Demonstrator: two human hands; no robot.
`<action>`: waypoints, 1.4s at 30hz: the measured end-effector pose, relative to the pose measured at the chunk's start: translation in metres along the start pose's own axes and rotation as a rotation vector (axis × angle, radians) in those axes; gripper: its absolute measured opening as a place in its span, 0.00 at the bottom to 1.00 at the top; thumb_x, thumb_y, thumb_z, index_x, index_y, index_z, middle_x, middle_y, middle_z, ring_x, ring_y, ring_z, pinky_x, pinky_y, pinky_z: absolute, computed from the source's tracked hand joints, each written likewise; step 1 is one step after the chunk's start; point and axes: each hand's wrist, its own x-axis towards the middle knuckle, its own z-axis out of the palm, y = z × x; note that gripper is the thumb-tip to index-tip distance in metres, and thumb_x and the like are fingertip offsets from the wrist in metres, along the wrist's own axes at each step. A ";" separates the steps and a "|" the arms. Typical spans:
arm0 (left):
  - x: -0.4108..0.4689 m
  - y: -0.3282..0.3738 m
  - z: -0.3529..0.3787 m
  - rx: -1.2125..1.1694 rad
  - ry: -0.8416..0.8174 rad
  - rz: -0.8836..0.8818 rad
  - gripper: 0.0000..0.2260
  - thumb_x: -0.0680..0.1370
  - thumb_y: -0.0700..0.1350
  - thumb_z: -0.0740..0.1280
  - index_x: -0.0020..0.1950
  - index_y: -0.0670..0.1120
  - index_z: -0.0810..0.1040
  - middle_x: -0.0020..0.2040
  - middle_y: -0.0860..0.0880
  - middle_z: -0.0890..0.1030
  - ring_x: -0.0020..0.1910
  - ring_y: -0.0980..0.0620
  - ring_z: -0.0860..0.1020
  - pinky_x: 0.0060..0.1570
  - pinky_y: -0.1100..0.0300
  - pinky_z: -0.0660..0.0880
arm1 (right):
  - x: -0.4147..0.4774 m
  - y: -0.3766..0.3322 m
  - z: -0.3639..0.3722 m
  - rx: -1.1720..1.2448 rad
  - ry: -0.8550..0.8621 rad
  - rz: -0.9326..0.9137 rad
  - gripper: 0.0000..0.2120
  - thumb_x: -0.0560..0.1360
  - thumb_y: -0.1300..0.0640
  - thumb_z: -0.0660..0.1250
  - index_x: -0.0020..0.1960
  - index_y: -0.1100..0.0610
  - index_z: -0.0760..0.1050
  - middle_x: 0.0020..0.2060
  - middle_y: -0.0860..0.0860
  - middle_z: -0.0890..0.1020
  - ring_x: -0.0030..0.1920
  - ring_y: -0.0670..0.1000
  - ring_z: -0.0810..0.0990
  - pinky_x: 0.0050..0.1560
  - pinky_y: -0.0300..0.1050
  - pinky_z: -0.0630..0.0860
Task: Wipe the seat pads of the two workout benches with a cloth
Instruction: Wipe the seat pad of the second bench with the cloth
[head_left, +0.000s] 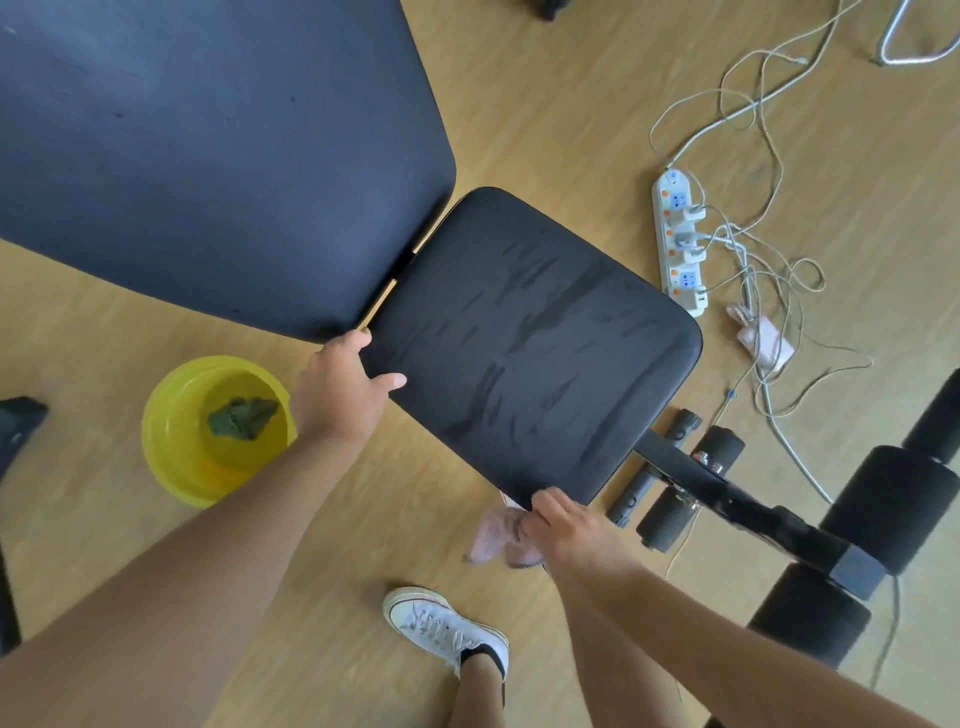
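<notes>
1 workout bench is showing, with 2 black pads: a large back pad (208, 156) filling the upper left and 1 seat pad (530, 343) just beside it, a narrow gap between them. The seat pad's long axis is running from upper left to lower right, its wider end pointing toward the frame bar (727, 493) and 4 black foam rollers at the lower right. Damp streaks are lying across its surface.

The left hand (343, 395) is gripping the seat pad's near-left corner, thumb on top. The right hand (566, 525) is closing on 1 pink cloth (493, 538), pressing it at the pad's near edge.

On the wooden floor, 1 yellow basin (171, 457) is holding 1 green cloth (241, 415), and 1 white power strip (678, 244) is lying beyond the seat. 1 white sneaker (441, 629) is standing below.
</notes>
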 end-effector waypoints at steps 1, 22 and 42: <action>-0.001 0.000 0.000 0.003 0.004 0.006 0.29 0.71 0.53 0.78 0.70 0.48 0.77 0.67 0.47 0.81 0.63 0.42 0.79 0.45 0.52 0.74 | 0.009 0.002 -0.003 -0.030 0.013 -0.068 0.08 0.69 0.67 0.68 0.39 0.56 0.73 0.33 0.51 0.74 0.33 0.51 0.73 0.25 0.41 0.71; -0.003 0.001 0.000 0.023 -0.007 0.008 0.29 0.73 0.53 0.77 0.71 0.47 0.76 0.69 0.46 0.80 0.65 0.42 0.79 0.43 0.56 0.71 | 0.121 0.065 -0.072 0.039 0.444 0.681 0.06 0.74 0.71 0.66 0.47 0.63 0.77 0.48 0.58 0.76 0.46 0.60 0.77 0.41 0.46 0.70; -0.002 -0.001 0.000 0.038 -0.011 0.028 0.28 0.75 0.51 0.75 0.74 0.48 0.73 0.69 0.48 0.80 0.64 0.42 0.80 0.52 0.50 0.78 | 0.193 0.008 -0.031 -0.162 0.316 0.199 0.08 0.64 0.68 0.70 0.39 0.58 0.75 0.36 0.55 0.72 0.37 0.56 0.72 0.36 0.44 0.63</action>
